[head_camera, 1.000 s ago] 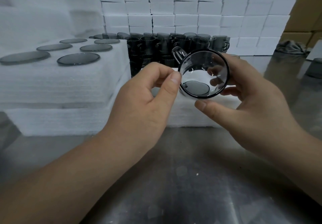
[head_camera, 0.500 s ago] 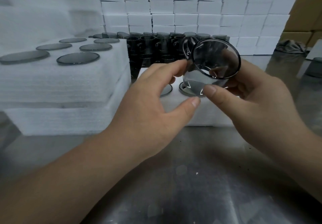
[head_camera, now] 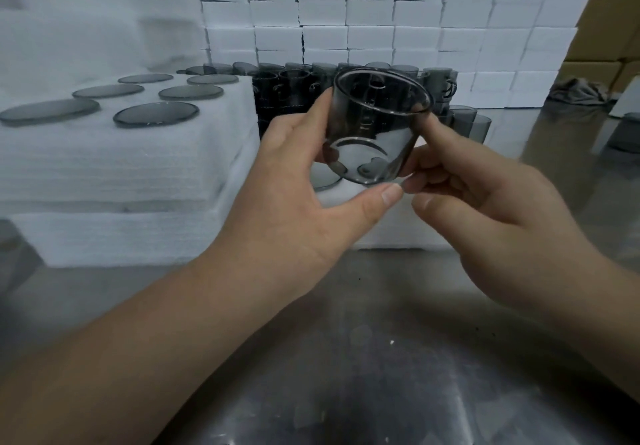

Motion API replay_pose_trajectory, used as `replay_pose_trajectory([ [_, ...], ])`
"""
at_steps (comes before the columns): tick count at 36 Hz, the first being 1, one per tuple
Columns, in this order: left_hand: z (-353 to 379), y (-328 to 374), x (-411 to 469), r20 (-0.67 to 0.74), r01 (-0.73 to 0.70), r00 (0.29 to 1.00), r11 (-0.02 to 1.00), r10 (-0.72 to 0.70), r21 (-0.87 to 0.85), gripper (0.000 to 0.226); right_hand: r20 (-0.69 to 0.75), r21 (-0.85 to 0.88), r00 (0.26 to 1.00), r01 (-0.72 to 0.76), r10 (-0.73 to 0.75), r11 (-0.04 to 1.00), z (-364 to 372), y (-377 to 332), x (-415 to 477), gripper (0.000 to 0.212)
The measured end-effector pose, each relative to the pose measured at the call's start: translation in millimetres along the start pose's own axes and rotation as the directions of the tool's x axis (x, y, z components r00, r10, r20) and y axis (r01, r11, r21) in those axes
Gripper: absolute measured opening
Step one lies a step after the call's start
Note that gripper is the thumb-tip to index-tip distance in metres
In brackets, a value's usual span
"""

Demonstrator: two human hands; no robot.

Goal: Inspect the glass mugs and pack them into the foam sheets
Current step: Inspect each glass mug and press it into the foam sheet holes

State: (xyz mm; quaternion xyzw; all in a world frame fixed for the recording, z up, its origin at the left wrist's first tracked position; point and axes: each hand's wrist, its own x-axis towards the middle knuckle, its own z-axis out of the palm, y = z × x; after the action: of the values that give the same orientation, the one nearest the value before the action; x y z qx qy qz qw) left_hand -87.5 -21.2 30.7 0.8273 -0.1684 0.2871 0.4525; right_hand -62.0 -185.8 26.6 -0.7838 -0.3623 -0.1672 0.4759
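A smoky grey glass mug is held in the air at the middle of the view, tilted with one round end facing up. My left hand grips its left wall, fingers behind the glass and thumb under its lower edge. My right hand pinches the right side of the mug, thumb below. Its handle shows faintly through the glass on the far side. A thick stack of white foam sheets lies to the left with several grey glass discs set in its top. A lower foam sheet sits under the mug.
Several stacked grey mugs stand in rows behind my hands. White boxes form a wall at the back. Brown cartons and a grey cloth are at the far right. The steel table fills the foreground.
The mug has been turned from facing me with its mouth to lying more upright and tilted. My left hand went from the rim to gripping the mug's left wall.
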Motion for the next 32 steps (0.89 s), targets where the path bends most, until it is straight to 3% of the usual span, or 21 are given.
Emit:
replay_pose_trajectory([
  [8, -2.2, -2.2, 1.6, -0.050, 0.055, 0.997, 0.997, -0.058, -0.046, 0.034, 0.045, 0.037, 0.995, 0.085, -0.086, 0.996, 0.9, -0.5, -1.1, 0.063],
  [19, -2.8, -3.1, 1.0, -0.106, 0.092, 0.990, 0.994, -0.098, -0.057, 0.027, 0.022, 0.043, 0.988, 0.151, -0.152, 0.988, 2.4, -4.1, -2.4, 0.054],
  [27, -4.2, -2.4, 0.6, -0.144, 0.047, 0.988, 0.992, -0.064, -0.118, 0.025, -0.151, 0.019, 0.980, 0.131, -0.127, 0.991, 1.7, -2.4, -0.5, 0.042],
  [32, -4.5, -0.2, 1.9, -0.146, 0.011, 0.988, 0.967, -0.050, -0.255, 0.045, -0.164, 0.054, 0.983, 0.096, -0.086, 0.994, 0.5, 1.6, 0.9, 0.045],
])
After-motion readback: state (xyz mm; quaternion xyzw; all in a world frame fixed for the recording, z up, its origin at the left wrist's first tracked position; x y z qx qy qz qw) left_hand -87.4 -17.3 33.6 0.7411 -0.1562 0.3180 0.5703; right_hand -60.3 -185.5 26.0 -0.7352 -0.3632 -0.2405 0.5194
